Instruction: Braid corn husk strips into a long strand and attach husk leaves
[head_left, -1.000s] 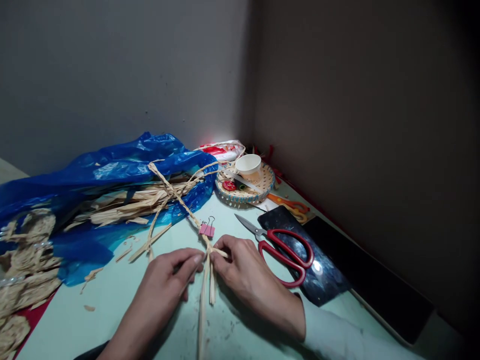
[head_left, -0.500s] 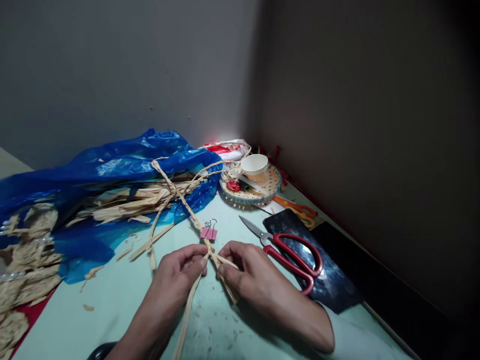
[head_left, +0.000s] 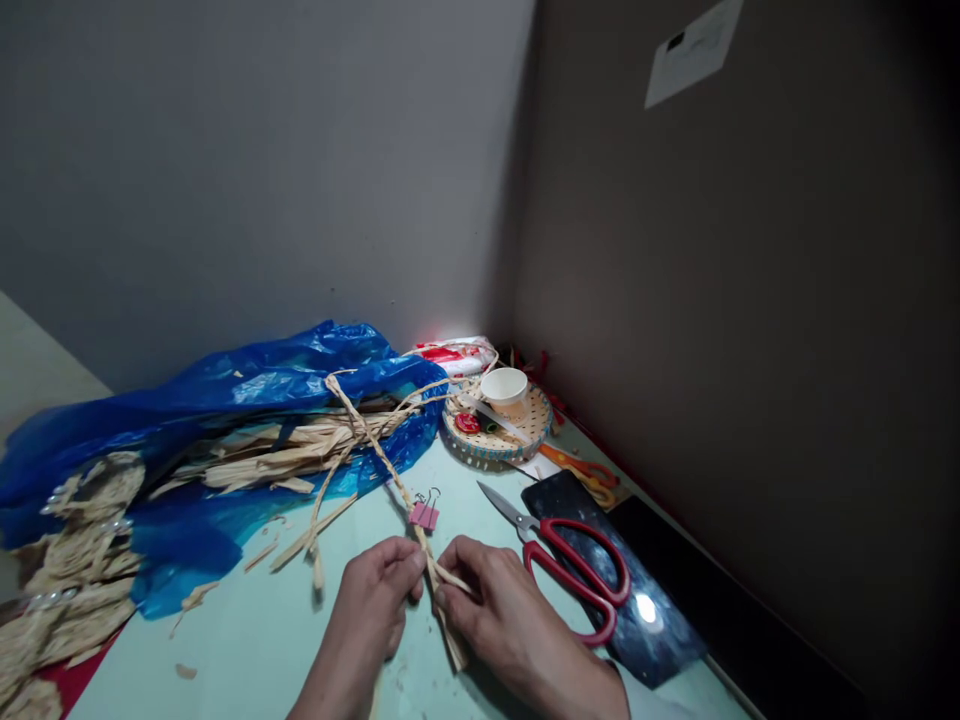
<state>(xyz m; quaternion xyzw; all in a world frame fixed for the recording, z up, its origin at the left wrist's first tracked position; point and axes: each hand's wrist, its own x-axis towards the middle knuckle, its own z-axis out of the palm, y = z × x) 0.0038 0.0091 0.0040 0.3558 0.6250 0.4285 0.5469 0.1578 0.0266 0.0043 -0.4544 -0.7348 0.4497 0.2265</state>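
Note:
A tan braided cord (head_left: 384, 458) runs down the table from the blue plastic bag to my hands. A pink binder clip (head_left: 424, 515) grips it just above my fingers. My left hand (head_left: 382, 595) pinches the strands at the left side of the braid's lower end. On the right, my right hand (head_left: 499, 610) has its thumb and fingers closed on a strand, beside a flat strip that hangs down between the hands. Red-handled scissors (head_left: 574, 570) lie to the right of my right hand, partly over a dark glossy slab (head_left: 652, 610).
The blue plastic bag (head_left: 225, 370) holds dry strips (head_left: 300, 450). A woven round tray (head_left: 487, 455) bears a white cup (head_left: 504, 388) and a red round item (head_left: 466, 424). Orange scissors (head_left: 585, 470) lie beside it. Braided pieces with beads (head_left: 82, 570) are at left.
The view has tilted up, so the table's things appear lower. My left hand has closed in near the braid, and the long strand under it is now mostly hidden.

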